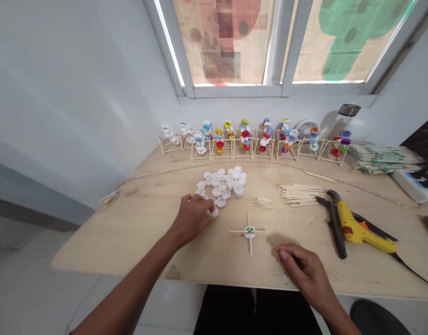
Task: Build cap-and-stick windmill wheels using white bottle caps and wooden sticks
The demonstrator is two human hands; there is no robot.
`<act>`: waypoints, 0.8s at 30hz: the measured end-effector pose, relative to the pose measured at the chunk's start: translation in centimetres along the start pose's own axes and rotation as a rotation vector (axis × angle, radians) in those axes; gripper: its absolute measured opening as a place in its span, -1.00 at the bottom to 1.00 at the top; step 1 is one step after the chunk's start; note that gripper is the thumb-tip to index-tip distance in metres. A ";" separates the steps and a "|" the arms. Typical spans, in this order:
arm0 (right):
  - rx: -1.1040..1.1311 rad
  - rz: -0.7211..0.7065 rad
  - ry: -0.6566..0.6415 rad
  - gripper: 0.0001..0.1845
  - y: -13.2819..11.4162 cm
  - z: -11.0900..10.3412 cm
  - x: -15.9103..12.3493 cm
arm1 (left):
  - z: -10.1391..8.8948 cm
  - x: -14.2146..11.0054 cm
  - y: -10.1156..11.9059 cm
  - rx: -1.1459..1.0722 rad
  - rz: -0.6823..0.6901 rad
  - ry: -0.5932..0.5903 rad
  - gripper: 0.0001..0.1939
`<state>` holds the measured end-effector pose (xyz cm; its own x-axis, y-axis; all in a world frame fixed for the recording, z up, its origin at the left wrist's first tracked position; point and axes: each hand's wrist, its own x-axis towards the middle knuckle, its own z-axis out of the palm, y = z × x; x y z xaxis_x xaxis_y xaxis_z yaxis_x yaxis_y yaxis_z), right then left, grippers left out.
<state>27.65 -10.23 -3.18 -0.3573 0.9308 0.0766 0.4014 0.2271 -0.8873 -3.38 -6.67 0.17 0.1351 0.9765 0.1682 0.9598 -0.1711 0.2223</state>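
Observation:
My left hand (pixel 192 218) rests at the front edge of a heap of white plastic bottle caps (pixel 223 184), its fingertips closed around a white cap (pixel 213 212). My right hand (pixel 303 274) lies on the plywood board (pixel 130 237) near its front edge, fingers loosely curled, with nothing visible in it. Between my hands, a cross of two wooden sticks (pixel 249 231) lies flat around a small white cap with green marking. Loose wooden sticks (pixel 299 194) lie beyond the cross.
A yellow hot glue gun (pixel 357 232) and black-handled pliers (pixel 334 223) lie to the right. Along the back stands a row of stick frames strung with coloured caps (pixel 245 139). Behind them are a small fan (pixel 305 128), a glass jar (pixel 344 121) and wrapped stick bundles (pixel 384 158).

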 end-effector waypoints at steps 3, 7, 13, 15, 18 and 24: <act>0.006 -0.003 0.012 -0.67 0.0 0.0 0.0 | 0.6 0.4 0.0 0.027 0.000 -0.008 -0.93; 0.020 -0.007 0.024 -0.67 0.1 0.1 -0.1 | 0.8 0.6 0.8 0.025 0.031 -0.023 -0.93; 0.006 -0.003 0.024 -0.67 0.2 0.1 0.0 | 0.6 1.4 2.8 0.022 0.100 -0.004 -0.95; 0.004 -0.004 0.021 -0.67 0.3 0.1 0.0 | 0.8 2.4 3.2 0.036 0.117 0.009 -0.94; 0.014 -0.002 0.009 -0.68 0.4 0.1 -0.1 | 1.3 3.8 3.6 0.056 0.135 0.015 -0.92; 0.038 -0.001 0.011 -0.70 0.2 0.0 -0.1 | 1.5 4.5 3.3 0.072 0.100 0.044 -0.93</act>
<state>27.71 -10.29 -3.35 -0.3487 0.9336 0.0826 0.3688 0.2177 -0.9037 0.76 -2.65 0.20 0.2214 0.9481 0.2283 0.9576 -0.2556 0.1329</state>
